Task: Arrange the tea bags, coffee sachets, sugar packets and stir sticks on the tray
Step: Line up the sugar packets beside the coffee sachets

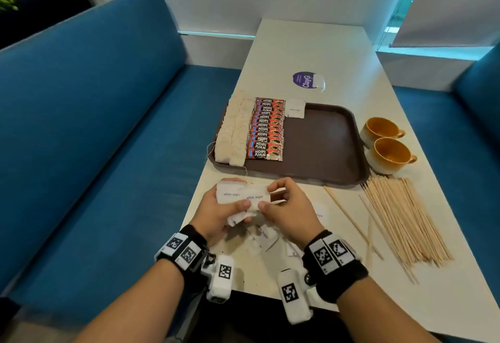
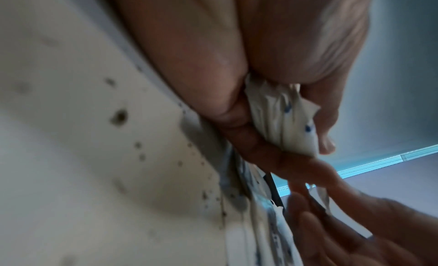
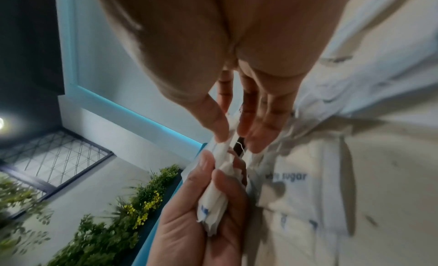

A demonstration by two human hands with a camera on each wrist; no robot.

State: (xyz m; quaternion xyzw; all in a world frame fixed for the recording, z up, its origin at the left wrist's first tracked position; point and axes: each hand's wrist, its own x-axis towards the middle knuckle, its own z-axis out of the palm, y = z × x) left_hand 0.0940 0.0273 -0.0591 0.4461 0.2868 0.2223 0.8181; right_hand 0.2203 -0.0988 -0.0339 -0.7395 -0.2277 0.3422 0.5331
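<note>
My left hand [image 1: 216, 210] grips a bunch of white sugar packets [image 1: 238, 196] just in front of the brown tray [image 1: 324, 137]. My right hand [image 1: 281, 207] pinches one packet of that bunch [image 3: 225, 148] between thumb and fingers. The left wrist view shows the bunch [image 2: 284, 124] squeezed in my curled fingers. On the tray's left side lie two rows of tea bags [image 1: 234, 131], then a row of red coffee sachets [image 1: 266, 129]. One sugar packet [image 1: 295, 108] rests at the tray's far edge. More sugar packets [image 1: 266, 234] lie on the table under my hands. Wooden stir sticks [image 1: 400, 218] lie piled to the right.
Two yellow cups [image 1: 389, 145] stand right of the tray. A purple round sticker [image 1: 305, 80] and a loose tea bag [image 1: 319, 81] lie beyond the tray. Blue bench seats [image 1: 94, 126] flank the white table [image 1: 311, 45].
</note>
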